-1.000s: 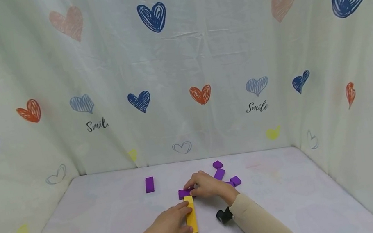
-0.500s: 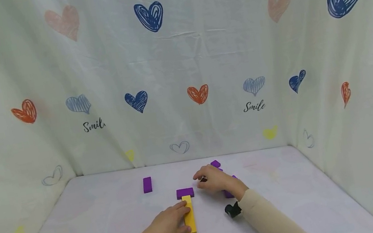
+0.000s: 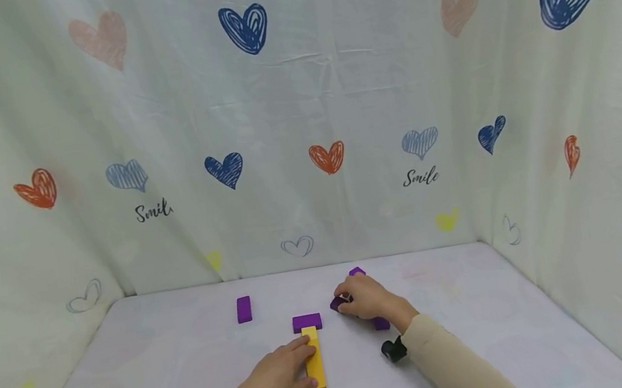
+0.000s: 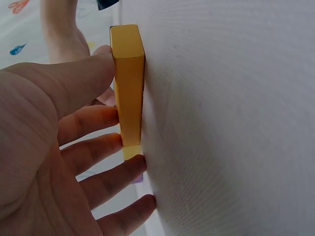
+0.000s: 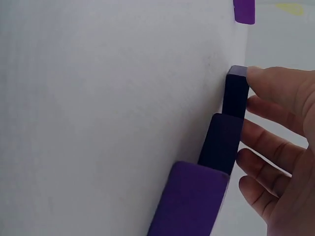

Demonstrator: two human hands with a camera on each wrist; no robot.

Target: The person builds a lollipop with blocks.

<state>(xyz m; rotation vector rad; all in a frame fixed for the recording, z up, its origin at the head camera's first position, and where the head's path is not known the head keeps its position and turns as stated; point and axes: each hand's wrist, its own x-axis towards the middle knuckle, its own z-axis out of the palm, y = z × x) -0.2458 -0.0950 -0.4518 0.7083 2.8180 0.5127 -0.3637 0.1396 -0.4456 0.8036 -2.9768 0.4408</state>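
Note:
My left hand (image 3: 274,375) rests with extended fingers along a yellow strip of blocks (image 3: 316,375); a seam shows in the left wrist view. Across the strip's far end lies a purple block (image 3: 307,323), so the two look like a T. To the right, my right hand (image 3: 370,298) pinches a small dark purple block (image 5: 235,96) between thumb and fingers, low at the table. Near that hand in the right wrist view are another dark purple block (image 5: 220,142) and a larger-looking purple block (image 5: 192,201). The right hand partly hides the purple blocks under it in the head view.
A lone purple block (image 3: 244,309) lies at the back left of the white table (image 3: 161,373). Another purple block (image 3: 356,271) sits beyond my right hand, and one more purple block (image 3: 381,324) shows below it. A curtain (image 3: 294,100) with printed hearts surrounds the table.
My right hand has left the purple block at the strip's end and moved right, where it now pinches another purple block. The left hand has stayed on the yellow strip.

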